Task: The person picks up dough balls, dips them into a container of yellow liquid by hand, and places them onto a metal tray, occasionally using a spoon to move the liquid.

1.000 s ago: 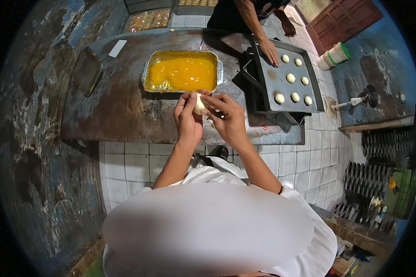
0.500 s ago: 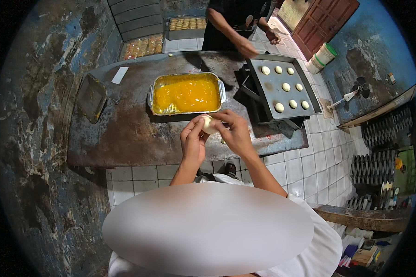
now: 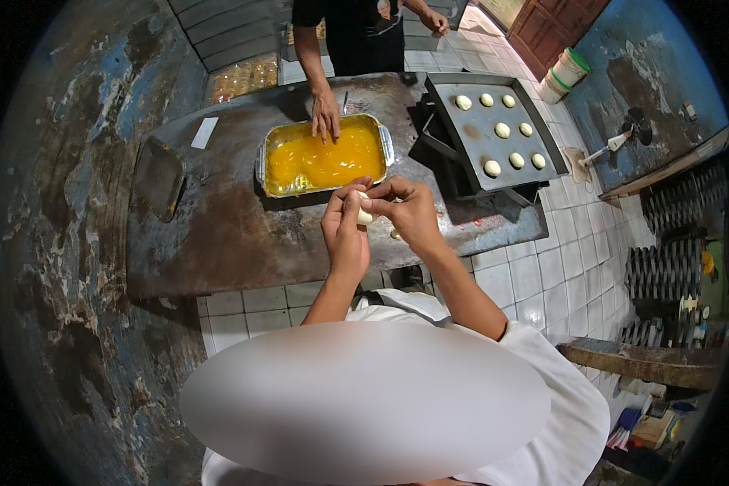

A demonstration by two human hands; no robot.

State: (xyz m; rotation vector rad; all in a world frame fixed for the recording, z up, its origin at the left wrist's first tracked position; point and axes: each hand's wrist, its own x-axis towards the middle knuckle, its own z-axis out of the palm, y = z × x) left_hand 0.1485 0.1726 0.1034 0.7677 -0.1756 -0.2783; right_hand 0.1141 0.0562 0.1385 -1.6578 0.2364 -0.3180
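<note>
A pale dough ball (image 3: 364,212) is held between my two hands just in front of the filling pan. My left hand (image 3: 346,223) is closed round its left side. With bent fingers, my right hand (image 3: 409,209) pinches it from the right and top. The rectangular metal pan (image 3: 261,168) beyond holds a glossy yellow-orange filling (image 3: 332,160). A smaller bit of dough (image 3: 395,234) lies on the table below my right hand. On the right, a dark baking tray (image 3: 482,152) carries several round dough balls (image 3: 502,130) in rows.
Across the worn metal table (image 3: 211,235) stands a person in black, with a hand (image 3: 325,113) over the filling. A small dark tray (image 3: 159,176) and a white card (image 3: 205,133) lie at left. Stacked white buckets (image 3: 563,74) stand at the far right.
The other person has moved left and now reaches a hand down to the filling pan. My hands stay on the dough ball, fingers drawn closer over it. The view has shifted slightly.
</note>
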